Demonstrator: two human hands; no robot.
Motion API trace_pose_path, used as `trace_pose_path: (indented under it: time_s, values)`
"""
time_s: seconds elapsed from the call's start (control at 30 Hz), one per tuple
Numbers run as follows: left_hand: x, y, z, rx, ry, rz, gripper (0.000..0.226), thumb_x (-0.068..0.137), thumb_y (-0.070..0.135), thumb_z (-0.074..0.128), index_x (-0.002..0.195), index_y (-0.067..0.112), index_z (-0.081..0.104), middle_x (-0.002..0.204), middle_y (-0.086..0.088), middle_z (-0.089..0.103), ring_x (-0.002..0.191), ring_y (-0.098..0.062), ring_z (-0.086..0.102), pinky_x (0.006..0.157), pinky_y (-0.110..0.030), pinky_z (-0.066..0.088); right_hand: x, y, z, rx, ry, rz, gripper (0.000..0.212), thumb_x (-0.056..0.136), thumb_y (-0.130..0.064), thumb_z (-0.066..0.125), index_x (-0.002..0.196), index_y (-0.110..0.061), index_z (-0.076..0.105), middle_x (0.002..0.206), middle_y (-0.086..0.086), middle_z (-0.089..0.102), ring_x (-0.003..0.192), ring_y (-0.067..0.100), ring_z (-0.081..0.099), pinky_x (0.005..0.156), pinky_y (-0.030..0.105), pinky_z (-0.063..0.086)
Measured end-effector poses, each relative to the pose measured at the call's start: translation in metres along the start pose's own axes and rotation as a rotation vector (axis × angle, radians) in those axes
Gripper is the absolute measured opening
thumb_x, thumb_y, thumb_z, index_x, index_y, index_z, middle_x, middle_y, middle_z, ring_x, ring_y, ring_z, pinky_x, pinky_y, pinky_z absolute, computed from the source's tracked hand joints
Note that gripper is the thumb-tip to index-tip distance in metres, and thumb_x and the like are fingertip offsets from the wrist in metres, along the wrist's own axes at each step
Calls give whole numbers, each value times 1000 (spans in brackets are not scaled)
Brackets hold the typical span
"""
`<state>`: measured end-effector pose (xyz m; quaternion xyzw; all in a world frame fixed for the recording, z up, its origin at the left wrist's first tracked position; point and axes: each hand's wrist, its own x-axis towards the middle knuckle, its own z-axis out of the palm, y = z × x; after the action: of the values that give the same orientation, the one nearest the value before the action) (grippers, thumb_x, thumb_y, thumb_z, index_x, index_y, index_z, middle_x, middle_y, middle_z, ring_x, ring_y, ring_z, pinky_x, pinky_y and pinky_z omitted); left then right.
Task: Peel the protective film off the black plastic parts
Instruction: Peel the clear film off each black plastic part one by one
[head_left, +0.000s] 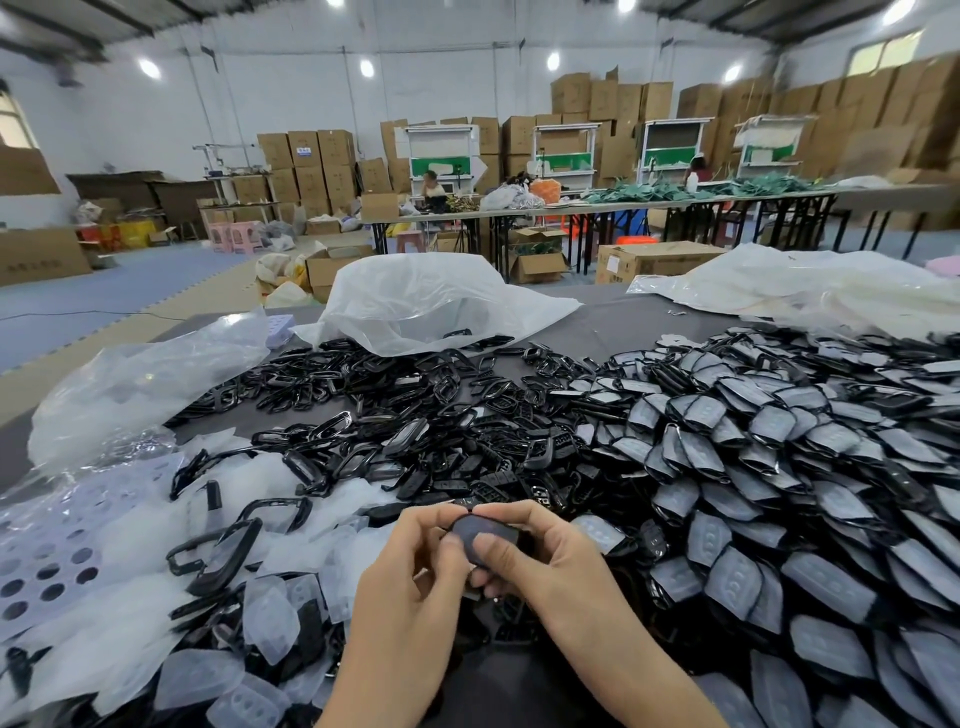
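A black plastic part (480, 532) with a greyish film over its face sits between both hands just above the table. My left hand (415, 582) pinches its left edge, thumb against the film. My right hand (545, 556) holds it from the right, thumb lying flat on the film and fingers curled behind. To the right spreads a big heap of film-covered parts (779, 467). Bare black parts and frames (415, 415) lie in the middle. Peeled clear films (270, 613) pile up at the left.
Crumpled clear plastic bags (431, 301) lie at the back of the grey table (613, 317), another bag (140, 395) at the left. A perforated lilac sheet (47, 561) lies at the far left. Cardboard boxes, long tables and seated people fill the hall behind.
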<state>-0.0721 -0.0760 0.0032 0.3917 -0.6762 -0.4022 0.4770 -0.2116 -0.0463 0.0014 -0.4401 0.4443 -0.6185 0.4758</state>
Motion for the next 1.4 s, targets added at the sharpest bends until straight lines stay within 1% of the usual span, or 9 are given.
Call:
trace_pose_path:
  time_s: [0.17,0.23,0.47,0.63,0.7,0.9,1.17,1.3,1.4]
  values:
    - [1,-8,-1,118,19,31,34,96,14,55,97,47,62,69,6,69,58,-13,61,58,-25,52,-5,-4,0,-610,45,-147,21,90,-23,73,102,-39,66,100,-23,70,79,-2,67,75,11,48]
    - [1,-13,-1,143,19,46,32,96,16,56,99,47,63,71,0,68,61,-22,60,62,-35,52,-3,-4,-1,-692,44,-164,20,89,-28,73,104,-40,65,102,-28,68,90,-5,64,80,10,46]
    - [0,-15,-1,164,-17,102,37,97,17,54,103,52,60,77,1,66,62,-20,57,60,-30,49,-1,0,-7,-814,34,-230,20,93,-30,69,110,-38,63,108,-29,64,108,-12,56,86,5,39]
    - [4,-12,-5,162,-48,125,34,94,17,62,107,48,64,72,11,60,62,-4,54,59,-10,41,1,0,-9,-646,76,-196,28,89,-23,74,103,-46,68,103,-27,69,102,-6,63,86,10,45]
    - [5,-14,-5,138,-21,101,33,93,19,62,106,49,65,70,10,61,62,-5,55,61,-12,43,2,1,-8,-506,114,-115,28,89,-23,74,101,-48,68,99,-21,73,92,1,69,82,17,52]
    - [9,-11,-6,11,72,44,38,96,10,57,96,46,70,67,-1,68,63,-19,62,62,-21,51,6,2,3,-80,172,3,18,96,-6,63,92,-18,75,81,3,76,69,17,72,61,19,54]
    - [2,-5,-2,38,80,73,26,103,25,42,111,38,63,74,4,66,64,-11,59,62,-21,49,7,-24,-5,-140,150,-27,12,97,-6,62,100,-13,71,80,3,76,69,13,72,62,17,54]
    - [-5,-9,-1,176,15,152,28,95,50,35,117,50,53,81,8,63,62,-13,56,57,-21,45,19,-73,-60,30,476,-157,15,96,-10,60,110,-10,66,98,8,74,77,14,70,70,21,59]
    - [-6,-11,0,299,-36,188,26,97,50,33,117,51,50,75,15,58,62,-3,51,59,-12,39,17,-86,-90,159,709,-204,41,97,-15,64,136,-12,52,115,4,62,75,13,66,61,20,59]
